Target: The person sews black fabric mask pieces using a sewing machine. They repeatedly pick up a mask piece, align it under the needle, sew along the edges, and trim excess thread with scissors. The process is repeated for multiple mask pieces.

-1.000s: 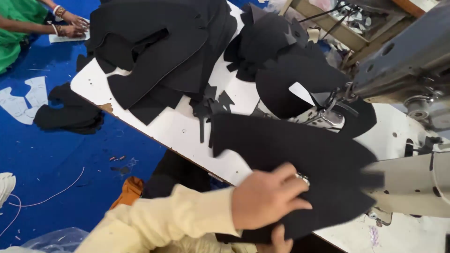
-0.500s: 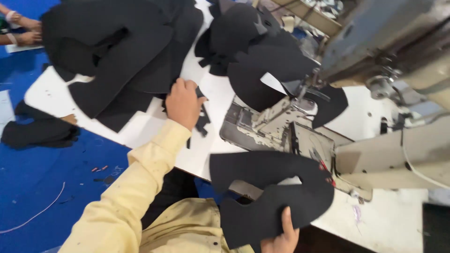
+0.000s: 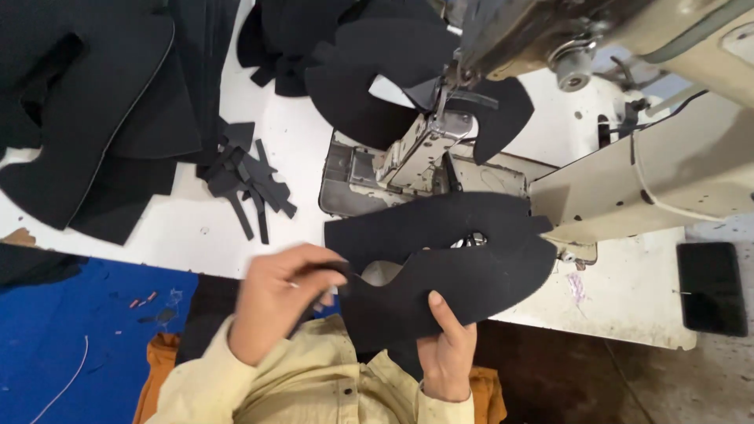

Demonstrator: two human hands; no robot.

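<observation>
A large curved black fabric piece point(image 3: 463, 267) lies over the front edge of the white sewing table point(image 3: 196, 228), below the sewing machine point(image 3: 597, 180). My right hand point(image 3: 446, 349) grips its lower edge, thumb on top. My left hand point(image 3: 276, 308) pinches a short black strip point(image 3: 334, 271) against the left tip of the same piece. A loose pile of black strips point(image 3: 247, 184) lies on the table just beyond my left hand. My sleeves are pale yellow.
Another curved black piece point(image 3: 369, 78) sits under the machine's presser foot point(image 3: 440, 118). Stacks of large black cut pieces point(image 3: 94, 110) cover the table's left. A dark phone-like slab point(image 3: 711, 286) lies at the right edge. Blue floor point(image 3: 71, 338) shows at lower left.
My left hand has come back from the strip pile, now holding a strip at the big piece's left tip. The view has shifted right, toward the machine. My right hand keeps its grip.
</observation>
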